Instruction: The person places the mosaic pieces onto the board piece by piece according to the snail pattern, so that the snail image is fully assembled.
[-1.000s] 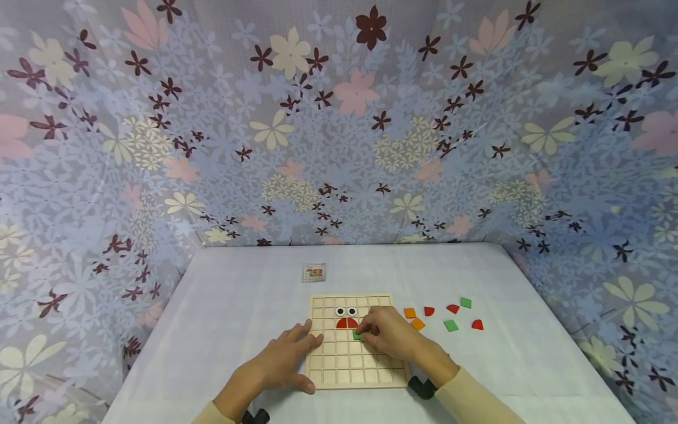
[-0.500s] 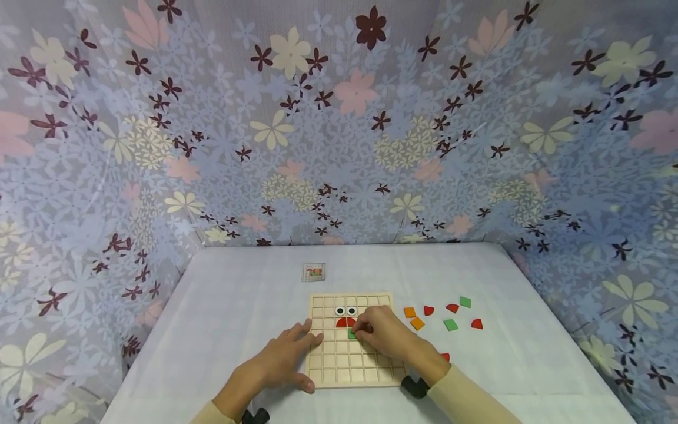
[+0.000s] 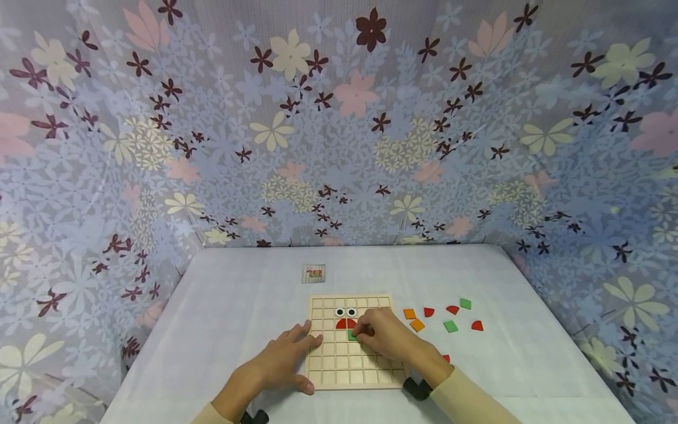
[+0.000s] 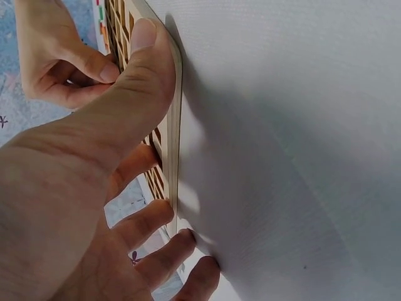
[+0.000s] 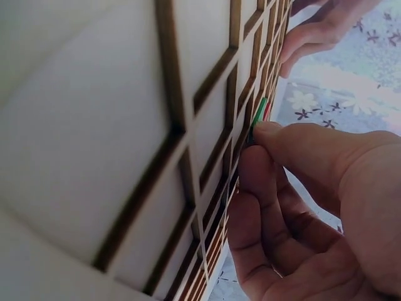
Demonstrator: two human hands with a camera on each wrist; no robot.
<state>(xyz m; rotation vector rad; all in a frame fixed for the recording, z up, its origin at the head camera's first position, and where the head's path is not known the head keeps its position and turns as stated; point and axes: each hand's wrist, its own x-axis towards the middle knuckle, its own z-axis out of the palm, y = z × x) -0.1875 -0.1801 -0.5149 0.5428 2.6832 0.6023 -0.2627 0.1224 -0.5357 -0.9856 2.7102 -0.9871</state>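
A green square piece (image 3: pixel 352 335) lies at a cell of the wooden grid board (image 3: pixel 336 380), just below two red quarter-round pieces (image 3: pixel 341 324). My right hand (image 3: pixel 389 335) pinches it between thumb and fingertips; in the right wrist view the green piece (image 5: pixel 260 111) stands tilted at the thumb tip of the right hand (image 5: pixel 313 188). Two eye pieces (image 3: pixel 346 312) sit above the red ones. My left hand (image 3: pixel 281 359) is spread at the board's left side, thumb by the near corner; in the left wrist view the left hand (image 4: pixel 94 169) touches the board's edge.
Right of the board lie loose orange squares (image 3: pixel 409 314), green pieces (image 3: pixel 451 326) and several red pieces (image 3: pixel 477 325); another red piece (image 3: pixel 446 358) shows beside my right wrist. A small picture card (image 3: pixel 313 273) lies behind the board. Flowered cloth (image 3: pixel 339 147) hangs beyond the table.
My right hand has shifted slightly left with the green piece, which is now under the red pieces. A red piece by the right wrist has come into view. My left hand has stayed in place.
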